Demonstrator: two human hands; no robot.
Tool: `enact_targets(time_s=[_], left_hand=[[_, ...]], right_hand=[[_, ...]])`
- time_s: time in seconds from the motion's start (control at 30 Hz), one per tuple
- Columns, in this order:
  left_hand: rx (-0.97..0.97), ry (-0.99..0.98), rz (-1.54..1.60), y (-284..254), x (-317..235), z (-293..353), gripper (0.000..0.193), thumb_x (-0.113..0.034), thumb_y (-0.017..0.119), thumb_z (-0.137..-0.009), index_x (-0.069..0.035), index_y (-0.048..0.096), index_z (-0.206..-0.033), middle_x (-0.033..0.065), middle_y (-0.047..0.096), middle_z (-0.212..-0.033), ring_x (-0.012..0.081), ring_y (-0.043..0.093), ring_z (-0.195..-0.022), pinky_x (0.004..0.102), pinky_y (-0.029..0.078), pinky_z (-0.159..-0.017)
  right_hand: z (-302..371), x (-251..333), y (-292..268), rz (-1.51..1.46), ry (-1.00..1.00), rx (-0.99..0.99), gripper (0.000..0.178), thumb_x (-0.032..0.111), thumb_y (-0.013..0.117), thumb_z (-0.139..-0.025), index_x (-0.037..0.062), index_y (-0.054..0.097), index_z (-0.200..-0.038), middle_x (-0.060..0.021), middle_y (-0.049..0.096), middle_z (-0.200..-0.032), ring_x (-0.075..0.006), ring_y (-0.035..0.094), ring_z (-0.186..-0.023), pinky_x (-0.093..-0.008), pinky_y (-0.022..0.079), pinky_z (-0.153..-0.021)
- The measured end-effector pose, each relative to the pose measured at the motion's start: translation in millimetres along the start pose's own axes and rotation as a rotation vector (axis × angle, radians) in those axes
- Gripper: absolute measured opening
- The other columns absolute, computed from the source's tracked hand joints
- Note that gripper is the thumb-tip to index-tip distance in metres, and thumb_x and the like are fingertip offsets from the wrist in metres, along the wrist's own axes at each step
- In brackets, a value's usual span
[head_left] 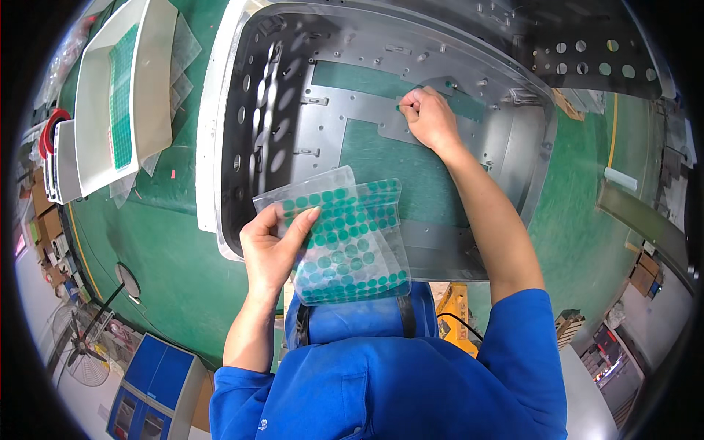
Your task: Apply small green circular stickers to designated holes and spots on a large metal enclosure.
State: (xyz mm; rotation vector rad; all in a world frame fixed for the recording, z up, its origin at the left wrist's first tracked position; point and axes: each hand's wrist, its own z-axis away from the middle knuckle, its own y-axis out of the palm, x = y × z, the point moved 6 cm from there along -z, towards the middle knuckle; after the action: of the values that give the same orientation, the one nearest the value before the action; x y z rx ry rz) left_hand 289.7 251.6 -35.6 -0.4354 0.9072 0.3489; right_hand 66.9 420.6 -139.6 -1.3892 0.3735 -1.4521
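My left hand [273,242] grips clear backing sheets [345,246] covered with rows of green round stickers, thumb on top. The sheets overlap and hang over the near edge of a large grey metal housing [319,139]. Inside that housing my right hand [431,117] is closed in a pinch. A small green round sticker [399,108] shows at its fingertips, partly hidden by them. The fingers are close to the housing's inner plate, which has large cut-outs, studs and small brackets; whether they touch it I cannot tell.
A white bin [151,81] with green sheets inside stands at the upper left, loose clear sheets beside it. Red tape rolls [53,130] lie beyond it. A dark panel with round holes [587,59] rises at the upper right. A fan [84,352] and a blue-grey cabinet [158,381] stand lower left.
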Motion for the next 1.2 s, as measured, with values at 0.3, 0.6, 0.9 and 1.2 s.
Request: enact_targets(time_s=[0.3,0.6,0.9,1.2], left_hand=[[-0.043,0.048,0.035,2,-6,0,0.011,-0.006,0.068,-0.071,0.0,0.059,-0.069,-0.0036,0.052,-0.054,-0.0003,0.041,-0.045,0.0156,0.028,-0.039],[-0.054,0.071,0.028,-1,-8,2,0.011,-0.007,0.068,-0.071,0.0,0.061,-0.075,-0.0019,0.056,-0.059,0.0009,0.044,-0.049,0.0153,0.032,-0.042],[-0.116,0.247,0.182,-25,-22,35,0.011,-0.001,0.068,-0.07,0.001,0.06,-0.077,0.0014,0.058,-0.066,0.0047,0.05,-0.053,0.0162,0.038,-0.046],[-0.039,0.332,0.139,-29,-15,64,0.009,0.001,0.068,-0.068,0.002,0.06,-0.072,0.0012,0.057,-0.063,0.0045,0.05,-0.054,0.0168,0.037,-0.048]], right_hand=[[1,0,-1,-0.031,-0.033,-0.023,0.009,0.017,0.058,-0.072,0.0115,0.06,-0.08,-0.0068,0.056,-0.08,-0.0244,0.054,-0.08,-0.037,0.044,-0.068],[-24,-8,-13,0.048,0.197,0.093,0.026,0.016,0.069,-0.062,0.0084,0.057,-0.084,-0.0008,0.053,-0.063,-0.0092,0.049,-0.06,-0.0249,0.039,-0.053],[102,131,-77,-0.579,-0.529,0.43,0.017,0.006,0.063,-0.072,0.002,0.059,-0.088,-0.0049,0.059,-0.086,-0.0119,0.054,-0.081,-0.024,0.042,-0.069],[151,126,-73,-0.682,-0.412,0.348,0.009,0.003,0.061,-0.07,0.0035,0.062,-0.08,-0.006,0.062,-0.079,-0.0158,0.058,-0.073,-0.0263,0.043,-0.064]])
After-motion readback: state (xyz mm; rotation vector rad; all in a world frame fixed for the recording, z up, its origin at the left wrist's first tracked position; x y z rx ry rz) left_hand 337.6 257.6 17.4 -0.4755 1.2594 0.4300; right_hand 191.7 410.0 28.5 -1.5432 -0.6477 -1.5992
